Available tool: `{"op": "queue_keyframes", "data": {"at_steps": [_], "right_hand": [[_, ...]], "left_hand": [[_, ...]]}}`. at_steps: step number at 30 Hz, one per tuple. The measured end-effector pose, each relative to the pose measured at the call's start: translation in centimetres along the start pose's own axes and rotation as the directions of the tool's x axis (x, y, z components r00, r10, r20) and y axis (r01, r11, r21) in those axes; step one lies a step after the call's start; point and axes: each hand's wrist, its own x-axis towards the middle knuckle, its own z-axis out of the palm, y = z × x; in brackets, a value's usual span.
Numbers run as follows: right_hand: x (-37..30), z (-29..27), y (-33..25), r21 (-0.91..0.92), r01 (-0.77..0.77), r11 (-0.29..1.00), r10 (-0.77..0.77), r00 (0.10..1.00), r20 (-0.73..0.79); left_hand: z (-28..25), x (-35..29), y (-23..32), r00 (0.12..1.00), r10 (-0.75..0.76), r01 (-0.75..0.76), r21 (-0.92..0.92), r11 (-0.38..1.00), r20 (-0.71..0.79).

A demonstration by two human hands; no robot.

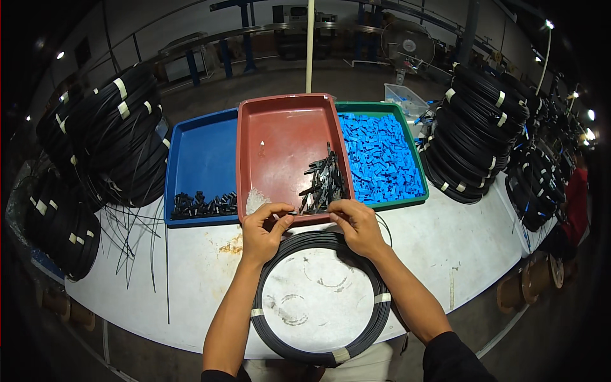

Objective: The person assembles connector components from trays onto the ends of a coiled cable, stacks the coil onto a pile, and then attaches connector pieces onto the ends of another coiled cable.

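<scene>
Both my hands meet over the front rim of the red tray (280, 127), just above a coil of black cable (267, 267) bound with pale tape. My left hand (262, 232) is closed, thumb against forefinger, on something too small to make out. A short gap away, my right hand (363, 230) pinches too; what sits in its fingertips is hidden. A loose loop of cable from the coil curves up behind the right hand. Small dark connector parts (321, 181) are heaped in the tray's right front, with tiny whitish pieces (256, 200) at its left front corner.
At left, a blue tray (200, 146) holds short black parts (202, 205). A green tray (417, 162) at right is filled with blue connector pieces (382, 156). Stacked cable coils (118, 140) stand left, and more coils (477, 134) right, on the white table (184, 274).
</scene>
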Motion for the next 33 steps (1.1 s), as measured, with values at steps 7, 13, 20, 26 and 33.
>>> {"op": "queue_keyframes", "data": {"at_steps": [7, 13, 20, 26, 33], "right_hand": [[-0.3, -0.3, -0.2, -0.053, 0.051, 0.997, -0.049, 0.998, 0.038], [-0.6, -0.6, -0.2, -0.076, 0.053, 0.996, -0.049, 0.997, 0.057], [-0.5, -0.4, -0.1, -0.072, 0.11, 0.991, -0.104, 0.992, 0.076], [-0.4, -0.1, -0.5, -0.102, 0.146, 0.984, -0.136, 0.986, 0.095], [1.3, 0.6, -2.3, -0.059, -0.03, 0.998, 0.042, 0.978, 0.206]], "left_hand": [[0.3, -0.4, 1.0, 0.996, -0.047, 0.053, -0.075, 0.996, 0.078], [0.4, -0.4, 1.0, 0.992, -0.058, 0.067, -0.08, 0.994, 0.109], [0.4, -0.3, 1.2, 0.991, 0.012, -0.017, 0.038, 0.999, 0.13], [0.3, -0.3, 0.3, 0.99, -0.019, 0.018, 0.006, 1.0, 0.142], [-3.2, 0.1, 1.2, 1.0, -0.009, 0.009, 0.138, 0.99, 0.006]]}}
